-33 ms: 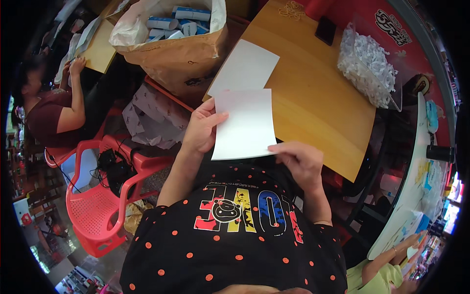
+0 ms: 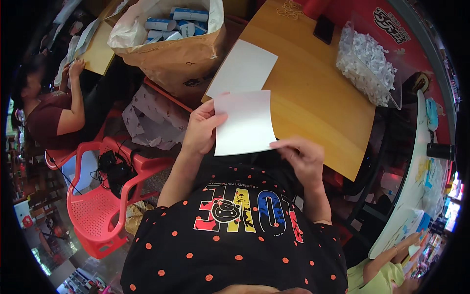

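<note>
A white paper sheet (image 2: 245,122), or a thin stack of them, is held over the near left edge of the wooden table (image 2: 313,103). My left hand (image 2: 199,130) grips its left side, thumb on top and fingers mostly hidden beneath. At the near right corner, my right hand (image 2: 302,156) is closed in a pinch on the paper's edge. The paper bows slightly between both hands. Just beyond it, more white paper (image 2: 247,63) lies flat on the table, partly covered by the held sheet.
Left of the table stands a brown paper bag (image 2: 169,61) of blue-and-white tubes (image 2: 190,27). A phone (image 2: 324,29), rubber bands (image 2: 290,10) and a clear box of white paper curls (image 2: 367,66) are at the table's far side. A red chair (image 2: 98,215) stands left; people sit at both sides.
The near edge of the held paper has risen slightly, and its near left corner has shifted a little right. Both hands keep their grip.
</note>
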`<state>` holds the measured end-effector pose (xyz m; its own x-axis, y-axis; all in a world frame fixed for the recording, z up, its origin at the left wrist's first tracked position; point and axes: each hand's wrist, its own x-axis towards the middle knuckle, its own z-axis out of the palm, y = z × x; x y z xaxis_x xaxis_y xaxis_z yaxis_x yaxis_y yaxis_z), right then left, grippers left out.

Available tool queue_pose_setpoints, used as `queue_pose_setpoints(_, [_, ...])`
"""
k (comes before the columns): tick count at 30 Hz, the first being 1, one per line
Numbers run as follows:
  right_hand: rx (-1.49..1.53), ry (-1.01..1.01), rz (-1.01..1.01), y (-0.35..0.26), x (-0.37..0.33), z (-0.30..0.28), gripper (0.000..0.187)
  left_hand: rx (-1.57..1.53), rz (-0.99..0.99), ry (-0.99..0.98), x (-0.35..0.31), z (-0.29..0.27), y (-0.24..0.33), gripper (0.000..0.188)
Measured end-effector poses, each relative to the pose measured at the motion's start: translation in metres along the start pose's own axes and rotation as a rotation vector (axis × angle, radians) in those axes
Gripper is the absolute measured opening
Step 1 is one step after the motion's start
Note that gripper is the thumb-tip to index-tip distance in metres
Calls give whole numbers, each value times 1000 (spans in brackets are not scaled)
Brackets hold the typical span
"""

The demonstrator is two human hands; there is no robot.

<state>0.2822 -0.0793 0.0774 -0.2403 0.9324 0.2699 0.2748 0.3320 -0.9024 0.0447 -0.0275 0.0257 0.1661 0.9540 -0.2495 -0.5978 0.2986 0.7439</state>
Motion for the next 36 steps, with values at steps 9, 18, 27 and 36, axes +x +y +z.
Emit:
queue_pose_setpoints(9, [730, 166, 472, 62, 16, -4, 8, 897, 772, -366, -6, 16, -1, 27])
queue_pose_setpoints(18, [693, 166, 415, 77, 19, 3, 8, 1239, 960, -560, -2, 17, 3, 19])
queue_pose_setpoints(27, [680, 331, 319, 88, 22, 3, 7, 1231, 867, -253, -14, 25, -3, 31])
queue_pose_setpoints(36, [504, 298, 265, 76, 23, -7, 8, 128, -343, -101, -14, 12, -3, 26])
